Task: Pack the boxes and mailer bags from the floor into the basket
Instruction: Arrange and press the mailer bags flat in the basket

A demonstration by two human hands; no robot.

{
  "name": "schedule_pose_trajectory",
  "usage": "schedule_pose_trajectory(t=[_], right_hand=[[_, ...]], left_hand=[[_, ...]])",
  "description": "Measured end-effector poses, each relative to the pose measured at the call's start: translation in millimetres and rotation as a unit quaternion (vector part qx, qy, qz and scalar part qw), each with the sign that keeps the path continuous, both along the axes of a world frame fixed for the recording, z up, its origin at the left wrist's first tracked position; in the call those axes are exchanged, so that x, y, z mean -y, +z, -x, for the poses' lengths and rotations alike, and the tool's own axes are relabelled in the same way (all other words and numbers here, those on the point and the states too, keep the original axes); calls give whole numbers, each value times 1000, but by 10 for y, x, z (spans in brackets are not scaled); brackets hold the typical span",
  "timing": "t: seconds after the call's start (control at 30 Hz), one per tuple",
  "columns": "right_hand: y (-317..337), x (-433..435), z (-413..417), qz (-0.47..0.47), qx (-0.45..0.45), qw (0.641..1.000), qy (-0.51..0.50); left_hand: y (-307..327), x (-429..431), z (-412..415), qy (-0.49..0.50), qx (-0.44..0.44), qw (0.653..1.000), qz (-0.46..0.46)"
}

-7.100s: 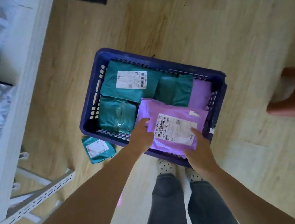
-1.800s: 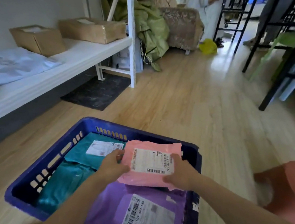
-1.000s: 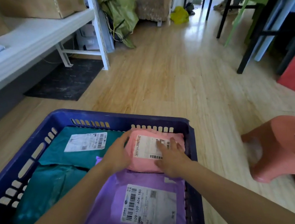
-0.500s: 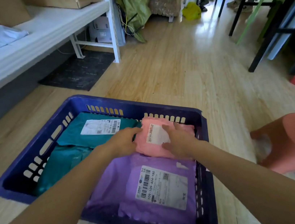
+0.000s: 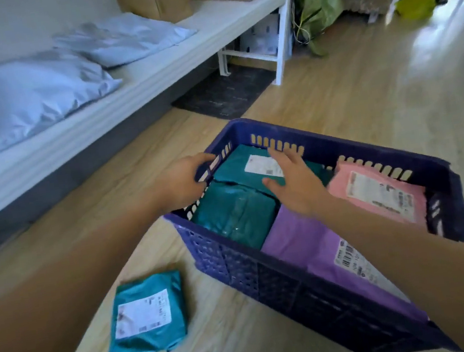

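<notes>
Basket (image 5: 348, 144) at centre right of the frame, teal bags (image 5: 236, 214), pink bag (image 5: 382, 193) and purple bag (image 5: 302, 237) inside, left hand (image 5: 184, 182) curled over its left rim, right hand (image 5: 294, 180) spread wide over the teal bags, loose bag (image 5: 147, 316) on floor (image 5: 331, 87) at lower left

I read the scene as daylit and moderately bright. Light enters from the upper right, where the floor (image 5: 426, 38) shows a washed-out glare patch; the boards nearer me are evenly lit. Soft shadow lies under the white shelf (image 5: 131, 106), and the near wall of the basket (image 5: 301, 294) is dark. Overall sharpness is low: label print is unreadable and the right edge of the frame is smeared. Wide-angle distortion bends the shelf edge and swells both forearms at the lower corners. The left hand (image 5: 181, 183) and right hand (image 5: 294, 185) are slightly blurred.
</notes>
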State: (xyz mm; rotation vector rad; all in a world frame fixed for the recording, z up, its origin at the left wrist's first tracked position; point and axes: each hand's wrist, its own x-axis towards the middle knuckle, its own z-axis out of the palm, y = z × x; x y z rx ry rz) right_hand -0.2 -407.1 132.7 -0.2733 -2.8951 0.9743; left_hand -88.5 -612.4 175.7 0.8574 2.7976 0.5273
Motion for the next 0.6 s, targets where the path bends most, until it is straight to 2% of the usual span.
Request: schedule_pose_trajectory(t=[0.23, 0.37, 0.47, 0.53, 0.6], right_hand=[[-231, 1104, 176, -75, -109, 986, 104], [-514, 1555, 140, -144, -115, 969, 168], [-676, 1763, 129, -234, -139, 937, 220], [-785, 1904, 136, -242, -159, 921, 261], [-945, 2057, 103, -235, -142, 916, 292]], left_hand=[[-415, 1165, -40, 106, 34, 994, 22], [-871, 1687, -112, 143, 73, 986, 46], [-1239, 1973, -188, 164, 117, 978, 48], [-1496, 2128, -240, 176, 144, 973, 47], [-1728, 2251, -301, 192, 160, 967, 43]])
